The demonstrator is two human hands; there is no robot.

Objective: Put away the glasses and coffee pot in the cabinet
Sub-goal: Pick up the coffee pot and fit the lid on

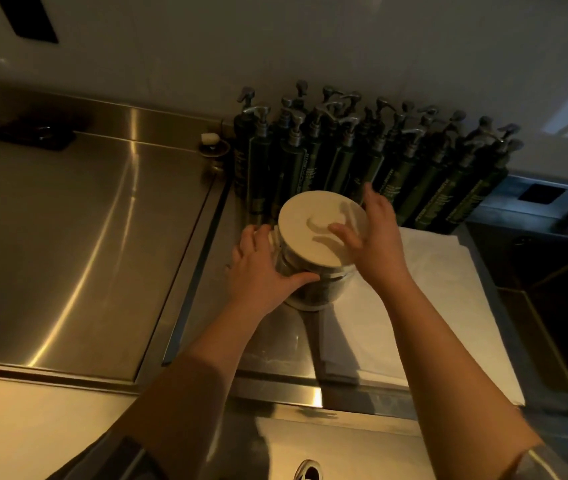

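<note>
I find the coffee pot (313, 258) standing upright on the steel surface (275, 344), its base at the left edge of the white cloth (424, 306) and just in front of the row of dark pump bottles (362, 157). A pale round lid (320, 226) sits on its top.

My left hand (262, 271) grips the pot's glass side, fingers curled round the far side and thumb pressed across the near wall. My right hand (376, 237) lies against the lid's right rim with fingers (345, 233) spread apart and fairly straight, the thumb reaching over the lid top; it steadies the lid and does not clamp it.

No glasses and no cabinet are visible from the pot's position, so I judge the storing not yet done.

Judgement on the step in hand: lifting the pot. I would move the right hand under or round the body before raising it, since the lid may be loose and the glass looks slippery. Lift straight up to avoid knocking the bottles behind, and keep the pot level. The flush steel cover (68, 237) left of the pot offers room to swing clear.
</note>
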